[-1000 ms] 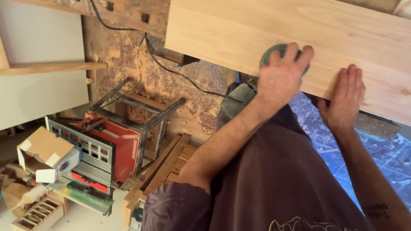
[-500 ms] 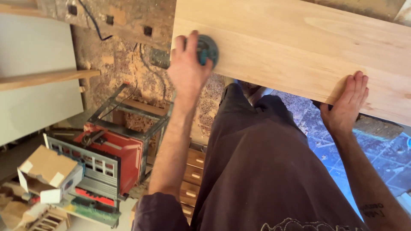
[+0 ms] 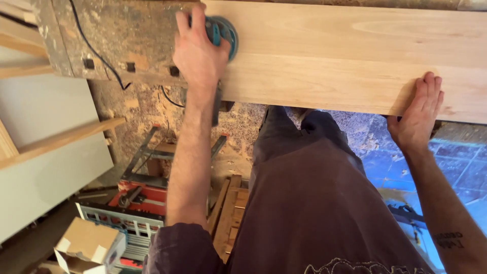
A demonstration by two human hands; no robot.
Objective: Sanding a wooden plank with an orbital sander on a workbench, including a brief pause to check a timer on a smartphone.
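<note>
Big plank [image 3: 345, 61] across the top of the frame is pale blond wood with soft pinkish grain streaks. The sander [image 3: 222, 33] at the upper middle is teal with a darker centre. Shirt [image 3: 324, 213] filling the lower middle is a faded purple-grey, with a whitish line print at the bottom edge. Saw table [image 3: 137, 203] at lower left is red with grey slatted metal. Floor tiles [image 3: 456, 167] on the right are bright blue with darker grout lines. Cardboard box [image 3: 89, 243] in the lower left is tan and white.
</note>
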